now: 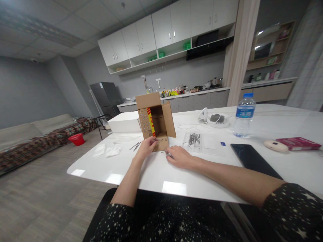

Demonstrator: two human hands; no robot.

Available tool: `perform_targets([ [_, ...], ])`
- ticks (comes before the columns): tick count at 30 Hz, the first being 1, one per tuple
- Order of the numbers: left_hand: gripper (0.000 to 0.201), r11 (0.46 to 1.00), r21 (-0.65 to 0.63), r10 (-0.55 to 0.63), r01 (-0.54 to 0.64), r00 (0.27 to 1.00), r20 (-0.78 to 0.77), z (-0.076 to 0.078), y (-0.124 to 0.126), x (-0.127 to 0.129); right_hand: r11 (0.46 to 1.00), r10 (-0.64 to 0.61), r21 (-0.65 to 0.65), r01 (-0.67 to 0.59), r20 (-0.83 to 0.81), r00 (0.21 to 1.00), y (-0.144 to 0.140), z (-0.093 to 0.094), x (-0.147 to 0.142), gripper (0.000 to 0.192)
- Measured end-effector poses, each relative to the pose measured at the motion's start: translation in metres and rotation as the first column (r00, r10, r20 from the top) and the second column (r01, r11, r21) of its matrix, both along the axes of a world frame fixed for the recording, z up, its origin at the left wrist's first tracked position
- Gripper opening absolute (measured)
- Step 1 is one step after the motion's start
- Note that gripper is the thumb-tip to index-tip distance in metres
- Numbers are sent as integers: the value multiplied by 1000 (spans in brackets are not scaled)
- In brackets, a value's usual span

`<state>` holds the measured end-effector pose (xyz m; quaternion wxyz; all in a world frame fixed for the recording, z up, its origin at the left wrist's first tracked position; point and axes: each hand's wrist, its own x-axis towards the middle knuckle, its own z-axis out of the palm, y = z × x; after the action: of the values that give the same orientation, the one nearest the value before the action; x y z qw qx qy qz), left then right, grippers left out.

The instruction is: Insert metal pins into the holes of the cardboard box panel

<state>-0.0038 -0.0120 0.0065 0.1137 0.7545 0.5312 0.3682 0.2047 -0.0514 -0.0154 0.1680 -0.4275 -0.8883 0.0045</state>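
An open cardboard box (165,121) stands on the white table, its lower flap (161,145) folded down toward me and small metal studs along its left side flap. At that lower flap, my left hand (147,147) is closed, thumb and finger pinched together; whatever lies between them is too small to name. My right hand (180,157) rests on the table just right of the flap, fingers curled around a small thin metal piece (164,152). Beyond it lies a clear plastic case (197,144) of small metal parts. Several thin metal rods (135,146) lie left of my left hand.
White tissues (112,152) and a white box (124,122) are on the left. To the right are a black phone (253,160), a water bottle (244,116), a maroon box (297,143), a beige rounded object (276,146) and a white round device (218,120).
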Motion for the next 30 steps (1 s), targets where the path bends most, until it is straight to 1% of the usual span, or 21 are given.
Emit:
perform_targets([
  [18,24,1000,18,-3,4,1000,-11,-2,3,-2,1000,7,14,-7,-2,1000,-1,0,1,22],
  [23,22,998,55,9,-7,999,-49,-3,4,-3,1000,6,19,-6,2,1000,-1,1,1,22],
  [30,20,998,62,26,-22,997,-74,-5,7,-4,1000,6,18,-6,3,1000,-1,1,0,22],
])
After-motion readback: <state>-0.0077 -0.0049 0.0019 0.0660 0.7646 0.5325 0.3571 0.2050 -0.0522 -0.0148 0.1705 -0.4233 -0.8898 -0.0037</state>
